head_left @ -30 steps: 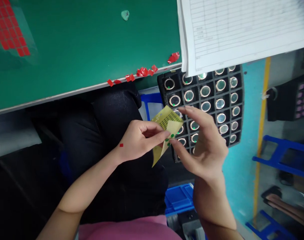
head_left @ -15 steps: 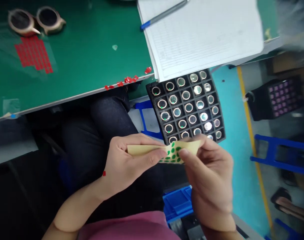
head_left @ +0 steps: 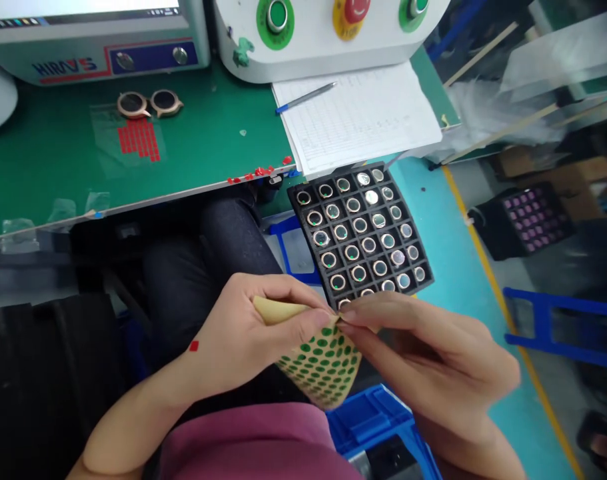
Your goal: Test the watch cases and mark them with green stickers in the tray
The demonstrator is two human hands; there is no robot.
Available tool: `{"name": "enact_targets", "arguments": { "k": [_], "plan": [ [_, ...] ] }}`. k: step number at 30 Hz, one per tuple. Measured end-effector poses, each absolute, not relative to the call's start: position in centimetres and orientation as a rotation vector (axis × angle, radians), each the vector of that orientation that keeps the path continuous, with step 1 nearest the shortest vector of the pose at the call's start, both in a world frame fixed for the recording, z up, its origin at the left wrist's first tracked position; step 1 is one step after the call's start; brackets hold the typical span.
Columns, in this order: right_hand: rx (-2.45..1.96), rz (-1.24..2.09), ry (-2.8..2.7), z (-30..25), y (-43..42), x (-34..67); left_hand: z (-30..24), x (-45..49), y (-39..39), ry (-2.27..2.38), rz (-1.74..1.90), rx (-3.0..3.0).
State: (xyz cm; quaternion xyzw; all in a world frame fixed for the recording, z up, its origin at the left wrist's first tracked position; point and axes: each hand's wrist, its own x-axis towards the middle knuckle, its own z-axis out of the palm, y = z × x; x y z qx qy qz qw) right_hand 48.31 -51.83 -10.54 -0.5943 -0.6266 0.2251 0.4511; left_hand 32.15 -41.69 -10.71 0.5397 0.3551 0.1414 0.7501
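A pale yellow sheet of green dot stickers (head_left: 323,367) curls downward in front of my lap, its rows of green ovals facing me. My left hand (head_left: 263,333) grips it, the thumb pressed on the front and the fingers behind. At the sheet's upper edge, my right hand (head_left: 428,353) pinches with thumb and forefinger; whether a single dot is between the fingertips is too small to tell. A small red square sticker (head_left: 194,346) is on my left wrist. Just beyond my hands lies a black compartment tray (head_left: 310,207) with round, gold-rimmed lenses, several bearing a green dot.
On the green table (head_left: 208,140) lie two gold-rimmed round pieces (head_left: 148,105), a red sticker sheet (head_left: 139,139), papers (head_left: 363,127) and a pen (head_left: 306,99). A control box (head_left: 323,40) and a monitor (head_left: 93,40) stand behind. Blue stools (head_left: 563,327) are right; a blue bin (head_left: 373,420) is below.
My view has shifted, bringing the monitor and control box in. The sticker sheet now bends down with more green dots showing, and my right hand has turned to a fingertip pinch at its upper edge.
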Motion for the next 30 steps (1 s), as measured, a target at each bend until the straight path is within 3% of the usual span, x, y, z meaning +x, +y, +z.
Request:
{"name": "enact_targets", "arguments": {
  "k": [11,30],
  "plan": [
    [-1.522,0.354,-1.819,-8.5,-52.5,48.1,-10.5,31.5,-42.2,0.841,0.239,0.990],
    [-1.450,0.384,-2.223,-7.2,-52.9,49.6,-8.9,31.5,-42.0,0.854,0.296,1.109]
  ]
}}
